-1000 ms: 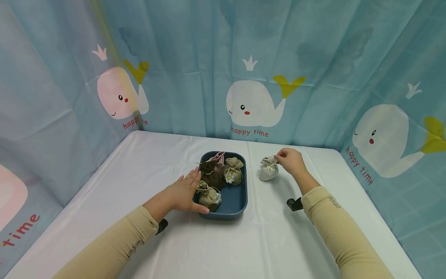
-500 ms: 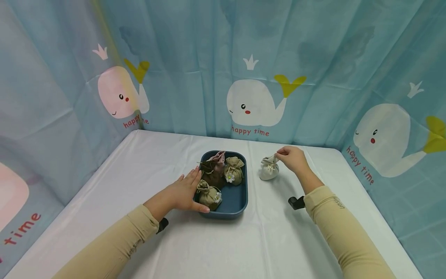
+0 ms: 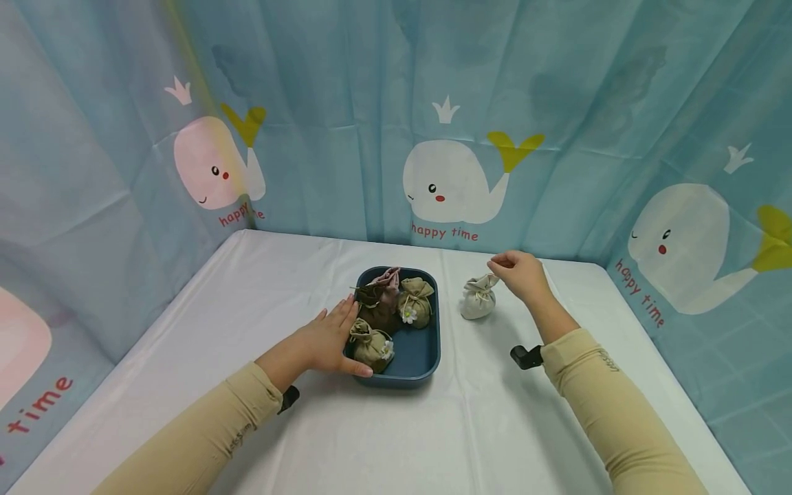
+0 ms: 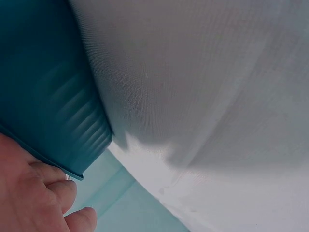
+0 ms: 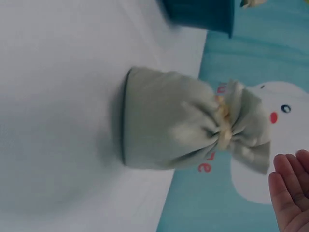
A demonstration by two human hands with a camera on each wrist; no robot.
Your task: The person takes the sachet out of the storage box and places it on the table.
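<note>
A small pale grey cloth pouch [image 3: 478, 298], its neck tied with a cord, stands upright on the table right of the blue box [image 3: 409, 380]. Just above its gathered top is my right hand [image 3: 518, 273]; in the right wrist view the fingers [image 5: 287, 180] are slightly bent and apart from the pouch [image 5: 164, 121]. My left hand [image 3: 324, 342] rests with extended fingers along the box's left rim, thumb over the near left corner. Inside the box lie an olive pouch [image 3: 371, 349] with a white flower, another olive pouch [image 3: 416, 302], and a brown-and-pink pouch [image 3: 382, 313].
A white cloth [image 3: 396, 440] covers the table. Blue curtains [image 3: 346, 165] printed with whales enclose its back and sides. A black piece [image 3: 526, 357] sits at the right wrist, and a similar one [image 3: 289, 399] at the left.
My right hand has let go of the grey pouch's top and risen slightly above it. The pouch stays standing in place. My left hand and the box have not moved.
</note>
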